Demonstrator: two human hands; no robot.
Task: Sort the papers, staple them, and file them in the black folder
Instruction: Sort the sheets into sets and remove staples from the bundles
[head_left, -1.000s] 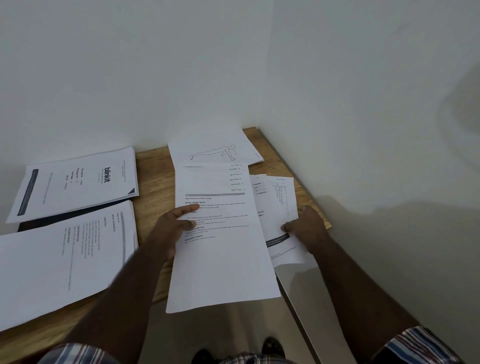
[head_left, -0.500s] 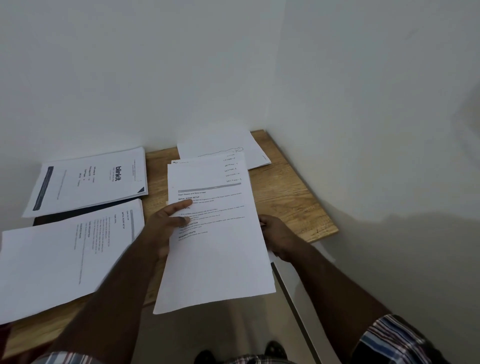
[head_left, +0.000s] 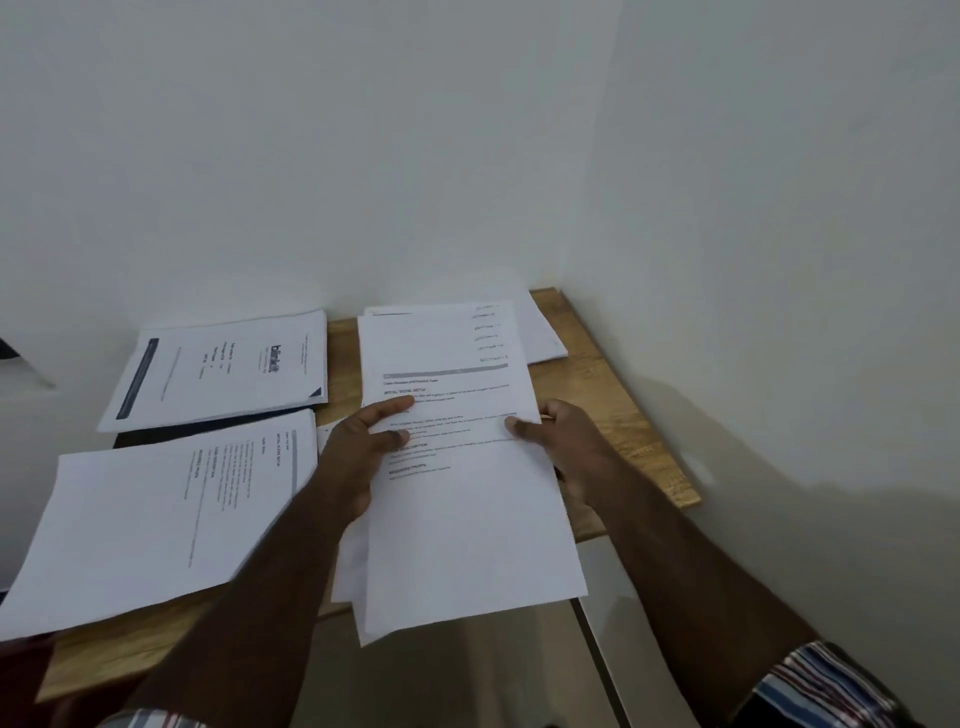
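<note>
Two hands' fingers (head_left: 387, 408) pinch the paper stack (head_left: 467, 519) at both side edges.

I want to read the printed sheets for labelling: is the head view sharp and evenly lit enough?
Head view: soft and slightly blurred, so body text on the held stack is unreadable and only headings hint; lighting dim and even, no glare on the paper; a broad shadow falls on the right wall; wide-angle bending at the edges.

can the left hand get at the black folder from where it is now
Probably not directly: the black folder shows only as a dark strip beneath two paper stacks, and the left hand is already holding the middle sheets.
</note>
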